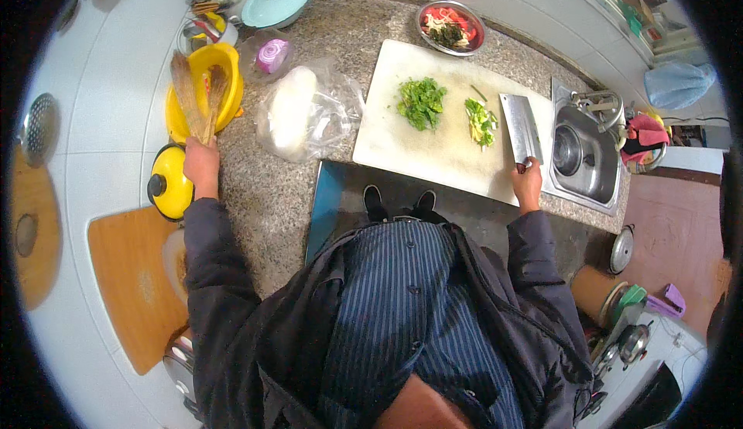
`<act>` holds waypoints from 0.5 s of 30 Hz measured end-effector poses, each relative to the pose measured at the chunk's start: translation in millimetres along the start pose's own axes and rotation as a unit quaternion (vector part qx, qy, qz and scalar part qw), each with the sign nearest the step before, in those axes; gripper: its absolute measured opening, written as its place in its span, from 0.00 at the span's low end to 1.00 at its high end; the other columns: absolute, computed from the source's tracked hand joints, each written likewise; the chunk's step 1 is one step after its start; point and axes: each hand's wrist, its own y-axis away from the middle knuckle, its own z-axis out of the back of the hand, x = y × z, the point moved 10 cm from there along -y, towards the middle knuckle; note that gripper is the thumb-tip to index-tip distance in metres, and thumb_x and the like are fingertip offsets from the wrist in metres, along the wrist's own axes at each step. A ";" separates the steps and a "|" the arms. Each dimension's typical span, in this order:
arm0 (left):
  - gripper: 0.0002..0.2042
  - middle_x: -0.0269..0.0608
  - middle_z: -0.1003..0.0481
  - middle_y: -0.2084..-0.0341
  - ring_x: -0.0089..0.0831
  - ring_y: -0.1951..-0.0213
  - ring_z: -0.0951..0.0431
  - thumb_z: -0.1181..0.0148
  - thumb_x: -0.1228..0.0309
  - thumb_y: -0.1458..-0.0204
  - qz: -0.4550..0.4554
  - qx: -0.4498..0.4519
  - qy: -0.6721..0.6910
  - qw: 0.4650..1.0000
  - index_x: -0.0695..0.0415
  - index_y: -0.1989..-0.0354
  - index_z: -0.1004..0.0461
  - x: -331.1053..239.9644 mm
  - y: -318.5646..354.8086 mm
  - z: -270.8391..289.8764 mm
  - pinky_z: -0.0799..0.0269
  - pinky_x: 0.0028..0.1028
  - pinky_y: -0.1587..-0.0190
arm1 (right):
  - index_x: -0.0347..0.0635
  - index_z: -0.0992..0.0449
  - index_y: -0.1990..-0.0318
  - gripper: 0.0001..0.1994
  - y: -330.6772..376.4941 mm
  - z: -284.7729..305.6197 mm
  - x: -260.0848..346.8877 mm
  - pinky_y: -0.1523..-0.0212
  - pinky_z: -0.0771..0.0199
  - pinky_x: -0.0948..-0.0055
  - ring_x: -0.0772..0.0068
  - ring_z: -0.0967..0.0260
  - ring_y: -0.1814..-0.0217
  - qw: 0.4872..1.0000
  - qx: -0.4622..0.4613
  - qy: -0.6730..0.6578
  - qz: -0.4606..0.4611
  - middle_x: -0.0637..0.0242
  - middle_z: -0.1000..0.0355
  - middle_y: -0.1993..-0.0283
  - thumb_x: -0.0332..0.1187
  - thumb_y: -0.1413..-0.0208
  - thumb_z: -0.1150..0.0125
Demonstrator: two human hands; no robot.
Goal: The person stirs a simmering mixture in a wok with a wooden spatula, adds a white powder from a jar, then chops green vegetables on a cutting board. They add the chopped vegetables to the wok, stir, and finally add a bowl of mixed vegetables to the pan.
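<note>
My left hand (203,167) is closed around the lower end of a straw brush (186,97), whose bristles fan out over a yellow plastic basin (236,87). My right hand (528,181) grips the handle of a cleaver (520,127). Its broad blade lies over the right side of a white cutting board (433,162). On that board sit a pile of chopped green leaves (422,104) and a smaller heap of chopped scallion (481,125), just left of the blade. Under my left hand's wrist is a yellow pot lid (174,177) with a black knob.
A plastic bag with a white lump (292,115) and a cut purple onion (272,56) lie left of the board. A metal bowl of cut vegetables (450,28) stands behind it. The steel sink (596,158) is at right; a pale blue covered bowl (277,3) stands at back left.
</note>
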 end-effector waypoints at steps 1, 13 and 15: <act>0.23 0.57 0.25 0.66 0.55 0.64 0.24 0.42 0.52 0.52 0.012 0.012 -0.004 1.000 0.62 0.61 0.35 1.5 -7.1 -3.8 0.30 0.47 0.63 | 0.32 0.35 0.52 0.23 1.4 1.5 0.8 0.58 0.31 0.60 0.47 0.30 0.60 1.000 0.000 0.014 -0.008 0.45 0.29 0.63 0.30 0.58 0.39; 0.23 0.65 0.27 0.67 0.58 0.60 0.27 0.61 0.56 0.43 -0.065 0.096 0.015 0.993 0.67 0.62 0.29 20.9 -57.9 -72.1 0.33 0.47 0.58 | 0.34 0.29 0.56 0.18 -2.3 26.9 25.5 0.64 0.28 0.62 0.51 0.28 0.67 0.999 0.017 -0.031 0.018 0.49 0.27 0.70 0.30 0.56 0.40; 0.22 0.65 0.27 0.67 0.60 0.61 0.28 0.61 0.57 0.42 -0.114 0.078 0.017 0.990 0.67 0.63 0.28 29.1 -61.7 -76.1 0.34 0.47 0.58 | 0.35 0.27 0.57 0.17 -11.6 24.5 28.5 0.65 0.29 0.61 0.50 0.28 0.68 0.998 0.027 -0.012 0.058 0.48 0.28 0.71 0.31 0.56 0.41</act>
